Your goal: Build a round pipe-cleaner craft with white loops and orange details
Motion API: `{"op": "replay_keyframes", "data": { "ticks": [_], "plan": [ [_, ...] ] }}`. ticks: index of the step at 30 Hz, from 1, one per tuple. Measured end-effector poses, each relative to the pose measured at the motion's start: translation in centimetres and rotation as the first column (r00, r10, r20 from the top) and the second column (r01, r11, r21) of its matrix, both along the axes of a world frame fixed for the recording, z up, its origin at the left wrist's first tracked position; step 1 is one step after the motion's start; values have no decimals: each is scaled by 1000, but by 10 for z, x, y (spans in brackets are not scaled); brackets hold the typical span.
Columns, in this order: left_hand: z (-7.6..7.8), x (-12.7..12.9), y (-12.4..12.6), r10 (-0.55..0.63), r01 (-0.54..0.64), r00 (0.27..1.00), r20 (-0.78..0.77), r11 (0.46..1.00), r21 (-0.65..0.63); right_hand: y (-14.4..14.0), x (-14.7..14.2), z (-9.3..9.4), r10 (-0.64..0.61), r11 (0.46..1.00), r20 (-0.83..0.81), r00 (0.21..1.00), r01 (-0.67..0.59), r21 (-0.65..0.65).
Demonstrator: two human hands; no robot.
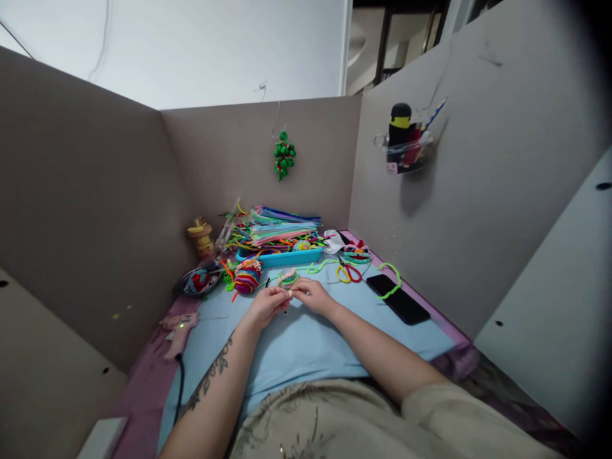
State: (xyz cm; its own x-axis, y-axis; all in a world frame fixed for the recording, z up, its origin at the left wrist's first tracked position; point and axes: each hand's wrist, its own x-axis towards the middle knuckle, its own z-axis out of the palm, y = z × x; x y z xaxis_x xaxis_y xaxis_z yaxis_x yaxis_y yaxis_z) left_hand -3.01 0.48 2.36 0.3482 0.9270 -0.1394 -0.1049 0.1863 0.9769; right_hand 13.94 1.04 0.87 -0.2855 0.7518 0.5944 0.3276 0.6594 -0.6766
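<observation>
One small pale piece, its material too small to tell, sits above the front middle of the work surface, between your fingertips. Both hands meet at it: your left hand and your right hand each pinch it with thumb and fingers. Just beyond lies one rounded coil of pale pink, white and green fuzzy stems. To its left stands one rounded, striped, multicoloured fuzzy form, ridged by its wound bands. Behind these is one shallow, bright blue rectangular tray, heaped with thin fuzzy stems too many to count. To your right, note one pair of scissors with one red and one yellow loop handle, and one flat black smartphone with one bright green fuzzy strand curving across it. To your left are one round dark bowl and one pink glue gun with a black cable. One smooth light blue sheet lies beneath your hands. One cluster of round green pieces hangs on the grey panel ahead.
</observation>
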Motion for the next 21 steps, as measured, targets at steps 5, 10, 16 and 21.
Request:
{"op": "replay_keyframes", "data": {
  "ticks": [5, 10, 16, 21],
  "plan": [
    [0, -1, 1, -11, 11, 1000, 20, 999, -32, -5, -3, 4, -41, 999, 75, 996, 41, 0],
    [-1, -2, 3, -17, 19, 999, 38, 999, -46, -6, -2, 3, -11, 1000, 35, 999, 11, -12],
    [1, -1, 0, -11, 12, 999, 44, 999, -38, -3, 0, 3, -12, 999, 6, 1000, 12, -43],
    [2, 1, 0, 31, -31, 999, 25, 999, -20, 2, -1, -3, -34, 992, -20, 999, 31, -120]
  ]
}}
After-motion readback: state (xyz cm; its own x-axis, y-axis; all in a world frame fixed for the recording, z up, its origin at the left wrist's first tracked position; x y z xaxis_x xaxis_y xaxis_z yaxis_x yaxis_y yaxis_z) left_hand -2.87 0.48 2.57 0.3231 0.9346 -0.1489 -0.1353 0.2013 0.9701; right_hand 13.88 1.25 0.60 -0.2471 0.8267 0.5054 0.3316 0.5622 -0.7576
